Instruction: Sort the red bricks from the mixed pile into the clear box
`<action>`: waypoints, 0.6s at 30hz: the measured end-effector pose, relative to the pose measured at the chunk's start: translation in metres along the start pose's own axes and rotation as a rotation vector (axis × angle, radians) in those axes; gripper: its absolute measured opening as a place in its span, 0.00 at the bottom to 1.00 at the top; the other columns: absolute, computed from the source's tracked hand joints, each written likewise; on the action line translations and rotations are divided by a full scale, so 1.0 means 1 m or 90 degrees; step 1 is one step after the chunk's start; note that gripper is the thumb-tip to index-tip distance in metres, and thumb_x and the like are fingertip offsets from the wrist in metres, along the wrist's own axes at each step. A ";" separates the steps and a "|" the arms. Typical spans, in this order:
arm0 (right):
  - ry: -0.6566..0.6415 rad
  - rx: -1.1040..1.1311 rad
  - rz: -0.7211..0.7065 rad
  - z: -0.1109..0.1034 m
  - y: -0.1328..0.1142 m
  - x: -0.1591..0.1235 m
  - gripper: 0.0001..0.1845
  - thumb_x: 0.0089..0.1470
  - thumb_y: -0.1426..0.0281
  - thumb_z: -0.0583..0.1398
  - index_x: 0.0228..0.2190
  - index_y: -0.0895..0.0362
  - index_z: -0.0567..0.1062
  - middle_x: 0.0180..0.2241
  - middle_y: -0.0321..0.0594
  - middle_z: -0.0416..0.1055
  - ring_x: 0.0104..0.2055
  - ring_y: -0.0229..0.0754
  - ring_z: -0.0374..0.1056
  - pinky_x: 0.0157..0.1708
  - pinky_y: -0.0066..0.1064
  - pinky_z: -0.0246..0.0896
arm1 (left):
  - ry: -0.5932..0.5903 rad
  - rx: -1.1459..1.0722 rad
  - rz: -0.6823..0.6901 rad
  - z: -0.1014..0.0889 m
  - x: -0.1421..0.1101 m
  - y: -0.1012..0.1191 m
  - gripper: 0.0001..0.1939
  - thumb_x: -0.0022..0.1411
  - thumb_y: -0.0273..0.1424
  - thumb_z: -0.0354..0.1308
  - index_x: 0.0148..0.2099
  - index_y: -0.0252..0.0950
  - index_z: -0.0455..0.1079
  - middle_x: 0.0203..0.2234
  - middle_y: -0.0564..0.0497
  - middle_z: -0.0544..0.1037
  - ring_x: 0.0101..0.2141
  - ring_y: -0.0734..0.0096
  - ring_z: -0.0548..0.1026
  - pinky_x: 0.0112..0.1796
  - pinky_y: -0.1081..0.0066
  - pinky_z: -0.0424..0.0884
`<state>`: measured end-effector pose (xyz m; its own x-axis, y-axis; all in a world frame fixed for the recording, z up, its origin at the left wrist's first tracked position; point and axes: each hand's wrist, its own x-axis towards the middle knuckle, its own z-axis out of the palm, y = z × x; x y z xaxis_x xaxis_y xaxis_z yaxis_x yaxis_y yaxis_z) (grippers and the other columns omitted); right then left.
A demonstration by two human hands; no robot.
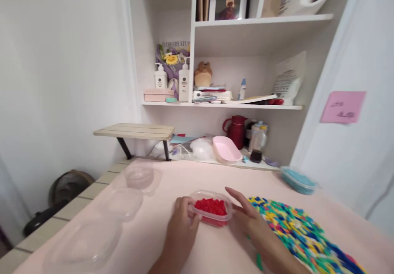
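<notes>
A small clear plastic container (215, 218) holding red pieces (211, 206) sits upright in the middle of the pink table surface. My left hand (181, 226) grips its left end, thumb at the near side and fingers at the rim. At the opposite end is my right hand (252, 221), its index finger stretched out and raised. Its lower fingers are close to the container wall; whether they touch is hard to tell. Just right of that hand spreads a pile of small multicoloured pieces (292, 229), blurred, in yellow, green, blue and some pink.
Along the left lie clear containers or lids (121, 204), (83, 245) and a round clear tub (139, 176). A container with blue contents (298, 180) stands at the far right. Behind are a pink basin (227, 148), a red jug (236, 131) and a small wooden shelf (135, 131).
</notes>
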<state>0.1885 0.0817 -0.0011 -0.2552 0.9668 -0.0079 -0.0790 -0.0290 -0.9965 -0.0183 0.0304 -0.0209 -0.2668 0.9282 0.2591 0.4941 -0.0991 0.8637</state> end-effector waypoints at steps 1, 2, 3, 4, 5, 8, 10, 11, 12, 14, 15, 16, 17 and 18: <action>0.019 -0.003 0.013 -0.002 -0.001 0.001 0.40 0.44 0.58 0.64 0.60 0.50 0.68 0.46 0.45 0.79 0.44 0.54 0.76 0.42 0.41 0.69 | -0.006 0.028 -0.001 -0.001 -0.002 0.003 0.14 0.56 0.30 0.53 0.46 0.42 0.65 0.45 0.49 0.74 0.40 0.67 0.77 0.47 0.63 0.72; 0.038 -0.017 0.010 -0.004 -0.002 0.001 0.40 0.44 0.58 0.64 0.60 0.50 0.69 0.48 0.46 0.78 0.49 0.55 0.74 0.45 0.42 0.68 | -0.003 0.058 0.001 -0.001 -0.004 0.006 0.15 0.56 0.29 0.53 0.47 0.42 0.65 0.45 0.50 0.74 0.40 0.67 0.76 0.47 0.63 0.71; 0.046 -0.034 0.004 -0.006 -0.004 0.001 0.38 0.44 0.56 0.64 0.58 0.49 0.71 0.50 0.47 0.77 0.54 0.56 0.72 0.49 0.44 0.67 | 0.000 0.088 0.003 -0.002 -0.006 0.009 0.17 0.56 0.29 0.53 0.48 0.43 0.66 0.45 0.50 0.74 0.40 0.67 0.76 0.48 0.62 0.70; 0.051 -0.056 -0.005 -0.007 -0.005 0.001 0.37 0.45 0.55 0.64 0.57 0.48 0.72 0.52 0.46 0.76 0.58 0.57 0.69 0.53 0.45 0.65 | -0.002 0.112 0.008 -0.003 -0.008 0.013 0.17 0.56 0.30 0.54 0.49 0.43 0.66 0.45 0.50 0.74 0.41 0.66 0.75 0.49 0.61 0.69; 0.057 -0.082 -0.017 -0.007 -0.007 -0.001 0.35 0.46 0.53 0.63 0.57 0.47 0.73 0.54 0.46 0.75 0.60 0.57 0.66 0.55 0.46 0.63 | -0.002 0.129 0.014 -0.004 -0.010 0.016 0.17 0.56 0.31 0.56 0.49 0.43 0.66 0.45 0.49 0.74 0.43 0.64 0.75 0.50 0.61 0.68; 0.080 -0.186 -0.070 -0.004 -0.007 -0.006 0.31 0.54 0.47 0.57 0.56 0.44 0.74 0.61 0.43 0.68 0.64 0.56 0.61 0.61 0.47 0.59 | -0.001 0.135 0.054 -0.010 -0.014 0.023 0.13 0.59 0.36 0.56 0.48 0.42 0.67 0.46 0.48 0.73 0.47 0.60 0.73 0.51 0.58 0.66; 0.074 -0.283 -0.134 0.000 -0.001 -0.009 0.32 0.59 0.46 0.52 0.58 0.45 0.72 0.65 0.42 0.62 0.67 0.53 0.56 0.64 0.46 0.54 | 0.016 0.116 0.089 -0.014 -0.015 0.025 0.11 0.64 0.38 0.52 0.47 0.42 0.67 0.46 0.47 0.72 0.49 0.60 0.72 0.51 0.57 0.66; 0.058 -0.337 -0.171 0.001 0.004 -0.009 0.32 0.60 0.46 0.50 0.59 0.46 0.72 0.67 0.41 0.58 0.69 0.52 0.53 0.65 0.46 0.52 | 0.032 0.103 0.104 -0.016 -0.014 0.026 0.11 0.66 0.39 0.50 0.47 0.42 0.66 0.46 0.47 0.72 0.49 0.60 0.72 0.51 0.57 0.65; 0.035 -0.390 -0.205 0.001 0.009 -0.009 0.32 0.61 0.47 0.50 0.59 0.47 0.71 0.68 0.41 0.55 0.70 0.52 0.51 0.66 0.46 0.51 | 0.052 0.087 0.117 -0.018 -0.014 0.025 0.12 0.67 0.40 0.48 0.47 0.42 0.66 0.47 0.46 0.71 0.49 0.61 0.71 0.52 0.56 0.65; -0.002 -0.490 -0.265 0.000 0.022 -0.007 0.31 0.62 0.48 0.49 0.61 0.47 0.70 0.69 0.41 0.52 0.70 0.52 0.51 0.66 0.47 0.51 | 0.094 0.048 0.129 -0.022 -0.013 0.024 0.14 0.70 0.41 0.44 0.48 0.42 0.65 0.47 0.46 0.71 0.49 0.63 0.71 0.52 0.57 0.65; -0.014 -0.536 -0.292 -0.001 0.029 -0.006 0.31 0.62 0.49 0.50 0.61 0.46 0.69 0.70 0.41 0.51 0.69 0.54 0.52 0.66 0.48 0.53 | 0.114 0.027 0.131 -0.023 -0.013 0.024 0.15 0.70 0.42 0.43 0.49 0.42 0.65 0.47 0.46 0.71 0.49 0.64 0.71 0.52 0.58 0.65; -0.016 -0.581 -0.318 -0.003 0.035 -0.004 0.30 0.62 0.50 0.51 0.61 0.45 0.68 0.70 0.41 0.50 0.69 0.55 0.53 0.65 0.49 0.54 | 0.130 0.009 0.130 -0.025 -0.012 0.023 0.15 0.71 0.42 0.42 0.50 0.42 0.64 0.48 0.46 0.71 0.49 0.65 0.71 0.52 0.59 0.65; -0.015 -0.625 -0.344 -0.005 0.040 -0.003 0.30 0.61 0.50 0.53 0.62 0.43 0.68 0.70 0.41 0.50 0.68 0.56 0.55 0.64 0.50 0.56 | 0.143 -0.005 0.129 -0.026 -0.012 0.023 0.16 0.71 0.42 0.41 0.51 0.42 0.64 0.48 0.46 0.71 0.48 0.65 0.71 0.52 0.59 0.66; -0.015 -0.668 -0.372 -0.007 0.045 -0.002 0.30 0.60 0.50 0.56 0.62 0.42 0.68 0.70 0.40 0.50 0.67 0.57 0.56 0.62 0.51 0.59 | 0.155 -0.012 0.126 -0.027 -0.011 0.023 0.16 0.72 0.41 0.40 0.51 0.42 0.64 0.48 0.46 0.71 0.48 0.66 0.71 0.51 0.60 0.66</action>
<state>0.1916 0.0805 -0.0469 -0.4613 0.7597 0.4584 0.6313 0.6440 -0.4320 -0.0265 0.0085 0.0074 -0.3586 0.7768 0.5177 0.5418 -0.2784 0.7930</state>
